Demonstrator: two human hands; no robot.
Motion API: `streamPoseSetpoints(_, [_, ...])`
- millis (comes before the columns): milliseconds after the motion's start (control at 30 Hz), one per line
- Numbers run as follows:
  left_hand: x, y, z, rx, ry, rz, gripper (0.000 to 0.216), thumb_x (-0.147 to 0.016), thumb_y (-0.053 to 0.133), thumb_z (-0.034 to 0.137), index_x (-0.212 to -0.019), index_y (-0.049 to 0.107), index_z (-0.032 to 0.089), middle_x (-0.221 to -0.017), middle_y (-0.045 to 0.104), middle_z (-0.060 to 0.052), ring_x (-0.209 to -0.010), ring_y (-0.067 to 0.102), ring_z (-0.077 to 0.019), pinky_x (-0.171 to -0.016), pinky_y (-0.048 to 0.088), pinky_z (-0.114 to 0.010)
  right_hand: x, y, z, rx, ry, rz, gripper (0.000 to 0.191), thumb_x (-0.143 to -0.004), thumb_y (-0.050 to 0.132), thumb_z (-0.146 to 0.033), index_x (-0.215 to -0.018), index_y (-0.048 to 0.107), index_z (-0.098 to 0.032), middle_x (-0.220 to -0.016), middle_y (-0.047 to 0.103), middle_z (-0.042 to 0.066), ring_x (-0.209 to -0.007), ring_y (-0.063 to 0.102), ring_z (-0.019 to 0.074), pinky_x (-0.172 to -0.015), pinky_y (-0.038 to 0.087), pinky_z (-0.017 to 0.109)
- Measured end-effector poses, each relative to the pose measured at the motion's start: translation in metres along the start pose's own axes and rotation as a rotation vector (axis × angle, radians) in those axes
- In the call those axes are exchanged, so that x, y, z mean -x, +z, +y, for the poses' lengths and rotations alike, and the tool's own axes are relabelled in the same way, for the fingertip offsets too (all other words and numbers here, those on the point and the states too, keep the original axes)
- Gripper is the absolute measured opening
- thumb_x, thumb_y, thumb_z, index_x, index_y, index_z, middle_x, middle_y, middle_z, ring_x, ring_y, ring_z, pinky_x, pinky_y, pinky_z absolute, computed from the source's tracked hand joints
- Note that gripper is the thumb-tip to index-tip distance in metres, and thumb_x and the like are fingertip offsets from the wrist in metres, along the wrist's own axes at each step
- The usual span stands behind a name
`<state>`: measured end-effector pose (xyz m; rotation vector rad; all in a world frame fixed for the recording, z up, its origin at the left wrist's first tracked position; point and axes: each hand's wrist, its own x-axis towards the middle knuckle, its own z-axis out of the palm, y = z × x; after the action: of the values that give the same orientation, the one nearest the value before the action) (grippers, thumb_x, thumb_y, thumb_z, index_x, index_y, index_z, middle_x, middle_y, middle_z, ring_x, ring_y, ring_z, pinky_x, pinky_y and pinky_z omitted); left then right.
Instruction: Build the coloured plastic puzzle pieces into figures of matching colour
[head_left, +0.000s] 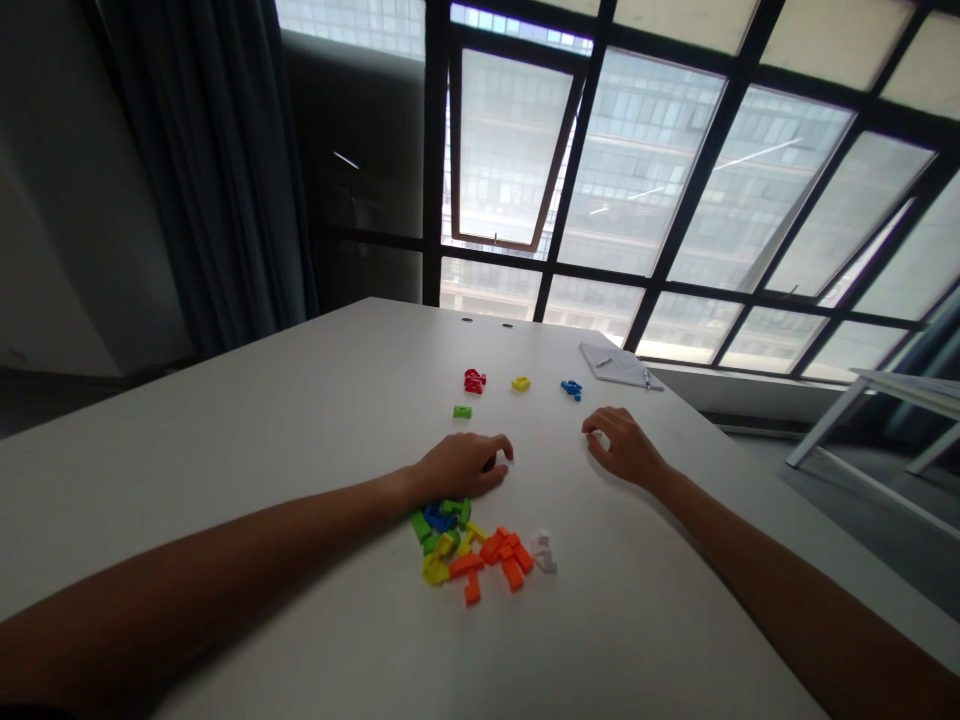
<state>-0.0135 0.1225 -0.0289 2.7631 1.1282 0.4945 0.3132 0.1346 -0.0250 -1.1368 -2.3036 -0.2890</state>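
My left hand rests on the white table with its fingers curled in; nothing shows inside them. Just behind its wrist lies a mixed pile of small plastic blocks: green, blue, yellow, orange and a few white ones. My right hand lies to the right, fingers bent, thumb and forefinger pinched at something small and pale that I cannot make out. Farther back sit separate little groups: red blocks, a yellow block, blue blocks and a green block.
A sheet of paper with a pen lies at the table's far right corner. Large windows and a dark curtain stand behind. Another white table is off to the right, past the table edge.
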Motion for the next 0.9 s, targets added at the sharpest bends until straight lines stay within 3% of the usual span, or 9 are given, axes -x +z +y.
streamPoseSetpoints(67, [0.0,0.0,0.0,-0.004,0.003,0.001,0.022,-0.092,0.054,0.035,-0.11,0.065,0.028,-0.081,0.07,0.0,-0.071,0.064,-0.0187,-0.061,0.04,-0.027,-0.006,-0.005,-0.026,-0.207,-0.016,-0.145,0.012,-0.087,0.057,-0.018,-0.09,0.069,-0.019,-0.084,0.069,0.006,-0.076,0.06,0.0203,-0.079,0.047,0.037])
streamPoseSetpoints(200, [0.0,0.0,0.0,-0.003,0.03,-0.002,0.02,-0.093,0.054,0.035,-0.106,0.067,0.027,-0.083,0.071,0.0,-0.073,0.064,-0.0188,-0.064,0.042,-0.027,-0.014,-0.021,-0.075,-0.592,-0.027,-0.606,0.024,-0.085,0.071,-0.03,-0.108,0.074,-0.025,-0.097,0.073,0.003,-0.083,0.065,0.019,-0.074,0.052,0.029])
streamPoseSetpoints(267, [0.0,0.0,-0.001,0.0,0.041,-0.003,0.02,-0.093,0.053,0.036,-0.105,0.067,0.027,-0.083,0.071,0.0,-0.073,0.064,-0.0189,-0.064,0.042,-0.027,-0.017,-0.029,-0.091,-0.662,-0.077,-0.731,0.034,-0.082,0.076,-0.032,-0.116,0.074,-0.03,-0.104,0.073,0.002,-0.091,0.066,0.0195,-0.08,0.052,0.029])
streamPoseSetpoints(333, [0.0,0.0,-0.001,0.0,0.042,-0.002,0.02,-0.093,0.053,0.036,-0.105,0.067,0.027,-0.083,0.071,0.0,-0.072,0.064,-0.0188,-0.063,0.041,-0.027,-0.018,-0.035,-0.1,-0.703,-0.116,-0.762,0.037,-0.08,0.078,-0.031,-0.117,0.075,-0.032,-0.107,0.072,0.001,-0.094,0.066,0.0195,-0.084,0.052,0.03])
streamPoseSetpoints(567, [-0.001,-0.002,0.001,0.0,0.021,-0.016,0.022,-0.093,0.053,0.036,-0.105,0.068,0.026,-0.083,0.071,-0.001,-0.073,0.064,-0.0188,-0.064,0.043,-0.027,-0.017,-0.03,-0.09,-0.773,-0.089,-0.702,0.025,-0.075,0.082,-0.03,-0.099,0.08,-0.03,-0.1,0.071,0.001,-0.09,0.066,0.0183,-0.079,0.053,0.027])
streamPoseSetpoints(667, [0.0,-0.002,0.001,0.0,0.012,-0.015,0.023,-0.093,0.052,0.037,-0.109,0.066,0.026,-0.082,0.07,-0.001,-0.072,0.064,-0.0189,-0.063,0.042,-0.028,-0.017,-0.019,-0.079,-0.699,0.054,-0.633,0.027,-0.077,0.078,-0.028,-0.104,0.075,-0.026,-0.097,0.07,0.002,-0.082,0.065,0.0171,-0.07,0.054,0.027])
streamPoseSetpoints(800, [0.0,0.0,-0.002,0.034,-0.007,-0.023,0.036,-0.091,0.057,0.04,-0.125,0.056,0.026,-0.082,0.07,0.002,-0.07,0.063,-0.0188,-0.061,0.04,-0.027,-0.015,0.002,-0.083,-0.634,0.3,-0.318,0.025,-0.08,0.072,-0.024,-0.103,0.065,-0.021,-0.09,0.069,0.002,-0.073,0.064,0.0158,-0.063,0.054,0.027])
streamPoseSetpoints(900, [0.001,0.0,-0.003,0.108,0.005,-0.025,0.053,-0.09,0.061,0.048,-0.135,0.045,0.025,-0.084,0.07,0.002,-0.071,0.064,-0.0185,-0.06,0.039,-0.026,-0.013,0.018,-0.097,-0.628,0.363,-0.091,0.025,-0.079,0.071,-0.024,-0.102,0.061,-0.02,-0.09,0.069,0.002,-0.068,0.063,0.0142,-0.062,0.052,0.027])
